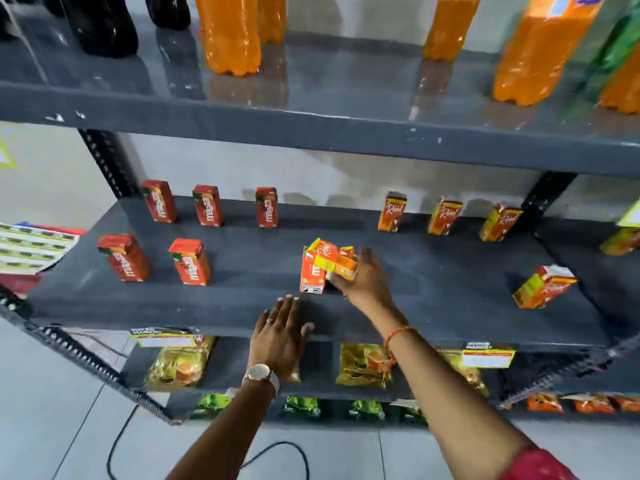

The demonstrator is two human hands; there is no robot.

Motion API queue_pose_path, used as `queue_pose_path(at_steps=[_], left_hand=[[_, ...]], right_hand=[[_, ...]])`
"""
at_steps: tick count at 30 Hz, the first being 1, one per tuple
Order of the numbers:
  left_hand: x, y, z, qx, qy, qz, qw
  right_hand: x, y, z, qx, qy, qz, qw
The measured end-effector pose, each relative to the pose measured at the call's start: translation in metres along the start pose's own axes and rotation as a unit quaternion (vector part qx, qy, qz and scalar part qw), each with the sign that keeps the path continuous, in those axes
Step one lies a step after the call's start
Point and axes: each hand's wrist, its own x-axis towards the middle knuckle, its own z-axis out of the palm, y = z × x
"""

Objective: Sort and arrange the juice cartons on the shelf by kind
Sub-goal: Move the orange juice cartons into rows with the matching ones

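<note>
On the dark middle shelf (pixel 242 306), several red Maaza cartons stand at the left in two rows, one at the front (pixel 189 261). Orange-yellow Real cartons stand at the back right (pixel 392 213) and one at the front right (pixel 543 287). My right hand (pixel 367 278) grips a tilted Real carton (pixel 334 259) at the shelf's middle. Right beside it, touching or overlapping, a red Maaza carton (pixel 311 277) stands upright. My left hand (pixel 280 336), with a watch on the wrist, rests flat on the shelf's front edge, fingers spread, holding nothing.
The upper shelf (pixel 311 129) carries dark bottles at left and orange bottles (pixel 230 32) to the right. Below are yellow packets (pixel 363 365), price labels and green packets. A black cable (pixel 277 448) lies on the tiled floor. A black upright post (pixel 107 161) stands at the left.
</note>
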Motion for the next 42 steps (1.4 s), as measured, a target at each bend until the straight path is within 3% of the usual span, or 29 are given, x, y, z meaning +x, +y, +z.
queue_pose_path(at_steps=[6, 13, 18, 21, 23, 36, 42], left_hand=[[-0.003, -0.009, 0.006, 0.013, 0.01, 0.01, 1.0], [-0.003, -0.009, 0.01, -0.003, 0.025, 0.023, 0.999], [-0.003, -0.008, 0.007, -0.004, 0.024, 0.019, 1.0], [-0.004, -0.006, 0.006, -0.002, 0.021, 0.013, 1.0], [-0.004, -0.005, 0.006, -0.004, 0.019, 0.005, 1.0], [-0.004, 0.021, 0.015, -0.001, 0.02, -0.051, 0.998], [0.01, 0.091, 0.031, -0.009, -0.001, 0.03, 0.999]], right_hand=[[0.043, -0.009, -0.007, -0.108, -0.082, 0.032, 0.99], [0.051, -0.008, -0.003, -0.165, -0.078, 0.041, 0.982], [0.024, -0.01, 0.009, -0.063, 0.054, 0.01, 0.997], [0.003, -0.017, 0.025, 0.062, 0.181, 0.023, 0.981], [-0.009, -0.018, 0.036, 0.113, 0.224, 0.02, 0.968], [-0.03, 0.009, 0.031, 0.118, 0.274, 0.005, 0.955], [-0.039, 0.062, -0.018, 0.149, 0.304, 0.022, 0.941]])
